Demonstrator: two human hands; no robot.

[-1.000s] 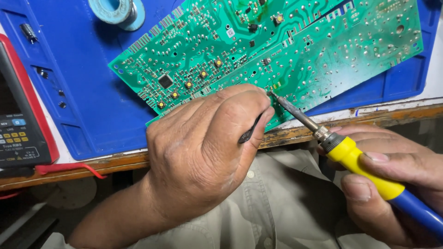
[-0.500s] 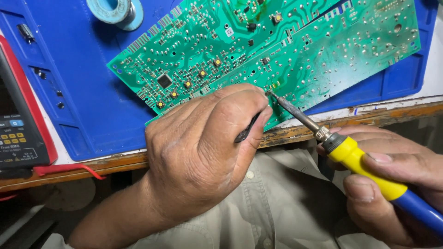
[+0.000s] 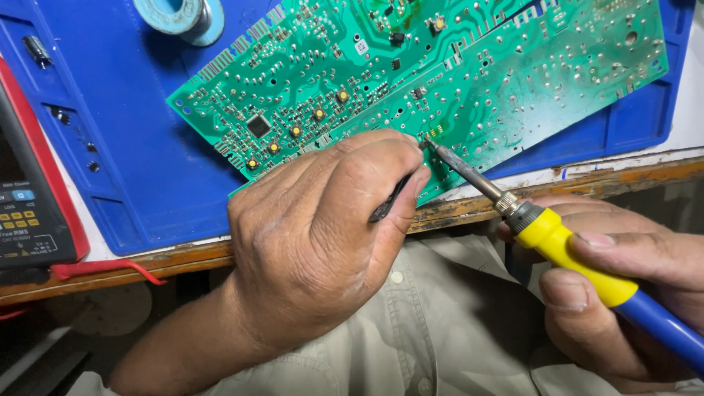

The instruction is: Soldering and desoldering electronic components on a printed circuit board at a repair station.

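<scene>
A large green circuit board (image 3: 469, 81) lies tilted on a blue work mat (image 3: 125, 147). My left hand (image 3: 323, 235) rests over the board's near edge, pinching a thin dark tool (image 3: 390, 199) whose tip is hidden under my fingers. My right hand (image 3: 623, 293) grips a soldering iron (image 3: 572, 249) by its yellow and blue handle. The iron's metal tip (image 3: 433, 147) touches the board just beside my left index finger.
A spool of solder (image 3: 176, 15) stands on the mat at the top left. A red-cased multimeter (image 3: 29, 198) with a red lead (image 3: 110, 270) sits at the left. The worn wooden table edge (image 3: 623, 180) runs below the mat. A small capacitor (image 3: 37, 51) lies far left.
Both hands and the iron stay almost still. The view has shifted slightly, and the iron's tip remains on the same spot of the board.
</scene>
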